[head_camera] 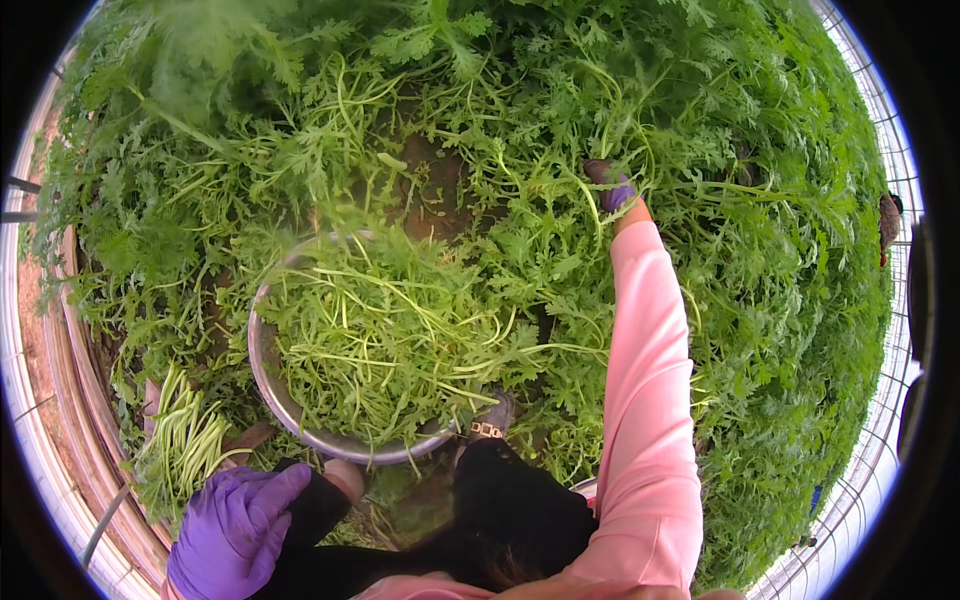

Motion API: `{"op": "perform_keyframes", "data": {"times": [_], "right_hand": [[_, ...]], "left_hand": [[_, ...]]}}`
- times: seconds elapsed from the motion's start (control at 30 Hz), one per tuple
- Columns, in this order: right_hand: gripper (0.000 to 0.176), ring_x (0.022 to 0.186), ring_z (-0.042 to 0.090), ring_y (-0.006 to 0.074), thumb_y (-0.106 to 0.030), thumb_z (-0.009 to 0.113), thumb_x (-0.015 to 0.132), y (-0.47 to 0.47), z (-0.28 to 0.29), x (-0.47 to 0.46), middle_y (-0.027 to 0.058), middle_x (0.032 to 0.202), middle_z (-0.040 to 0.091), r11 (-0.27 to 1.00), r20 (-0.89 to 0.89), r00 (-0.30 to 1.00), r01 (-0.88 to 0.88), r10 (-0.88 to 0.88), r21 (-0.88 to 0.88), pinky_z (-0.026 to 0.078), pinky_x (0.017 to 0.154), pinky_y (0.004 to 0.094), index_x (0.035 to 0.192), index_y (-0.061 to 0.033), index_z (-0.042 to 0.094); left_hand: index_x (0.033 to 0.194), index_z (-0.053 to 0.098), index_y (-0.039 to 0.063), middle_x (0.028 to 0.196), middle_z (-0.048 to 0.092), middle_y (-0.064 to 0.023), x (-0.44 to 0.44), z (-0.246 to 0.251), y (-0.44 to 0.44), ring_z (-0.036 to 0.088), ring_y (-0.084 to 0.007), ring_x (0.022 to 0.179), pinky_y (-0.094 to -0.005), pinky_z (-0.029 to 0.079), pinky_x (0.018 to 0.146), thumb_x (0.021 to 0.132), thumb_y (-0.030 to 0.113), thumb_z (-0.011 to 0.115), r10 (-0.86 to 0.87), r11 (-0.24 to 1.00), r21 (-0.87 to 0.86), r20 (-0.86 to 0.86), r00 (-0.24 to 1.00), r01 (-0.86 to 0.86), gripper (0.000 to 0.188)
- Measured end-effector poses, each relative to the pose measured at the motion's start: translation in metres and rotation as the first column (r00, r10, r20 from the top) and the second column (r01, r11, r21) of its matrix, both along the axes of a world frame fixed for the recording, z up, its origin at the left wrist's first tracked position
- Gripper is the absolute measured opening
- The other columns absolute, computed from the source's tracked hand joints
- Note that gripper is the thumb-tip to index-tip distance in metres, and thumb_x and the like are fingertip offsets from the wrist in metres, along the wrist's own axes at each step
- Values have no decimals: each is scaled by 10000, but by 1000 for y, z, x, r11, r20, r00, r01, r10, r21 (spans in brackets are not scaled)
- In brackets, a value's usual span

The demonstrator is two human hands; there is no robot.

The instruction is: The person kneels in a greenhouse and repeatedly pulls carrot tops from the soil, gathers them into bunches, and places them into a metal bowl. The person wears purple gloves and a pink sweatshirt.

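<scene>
My left hand [232, 529], in a purple glove, is at the lower left near my knee, its fingers bent; whether something lies under them is hidden. Just above it lies a pile of cut leafy greens [184, 431], pale stems together. My right arm, in a pink sleeve, reaches forward, and my right hand [611, 186], in a soiled purple glove, is among the standing leafy green plants [555, 247]; leaves and stems hide its fingers. Before my feet a round metal basin [268, 375] holds a heap of loose greens [390, 330] with long pale stems.
Dense green plants spread ahead and to the right [787, 322]. A patch of bare soil [435, 184] shows beyond the basin. My shoe [495, 416] with a metal ornament touches the basin's near side. Long boards and clear sheeting [60, 360] run along the left edge.
</scene>
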State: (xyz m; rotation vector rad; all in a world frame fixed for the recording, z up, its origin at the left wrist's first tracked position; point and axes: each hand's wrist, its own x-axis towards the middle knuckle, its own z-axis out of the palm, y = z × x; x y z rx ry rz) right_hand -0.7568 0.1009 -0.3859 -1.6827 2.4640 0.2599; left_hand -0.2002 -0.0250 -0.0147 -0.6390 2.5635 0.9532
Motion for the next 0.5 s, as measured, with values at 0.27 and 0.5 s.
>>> {"op": "perform_keyframes", "data": {"times": [0.27, 0.5], "right_hand": [[282, 1015, 651, 381, -189, 585, 869, -38, 8, 15, 248, 1093, 663, 923, 217, 899, 359, -382, 136, 517, 870, 418, 1067, -10, 673], [244, 955, 655, 372, -141, 550, 887, -22, -33, 17, 205, 1065, 677, 976, 139, 990, -45, 15, 214, 511, 835, 439, 1073, -29, 661]], "left_hand": [[1214, 622, 66, 955, 651, -117, -7, -2, 4, 616, -335, 884, -416, 492, 815, 778, 2, 612, -14, 1000, -15, 9, 1000, 14, 441], [1215, 623, 68, 949, 652, -115, -13, -1, 9, 620, -330, 885, -412, 495, 819, 772, -17, 612, 2, 1000, -7, 18, 1000, -1, 451]]}}
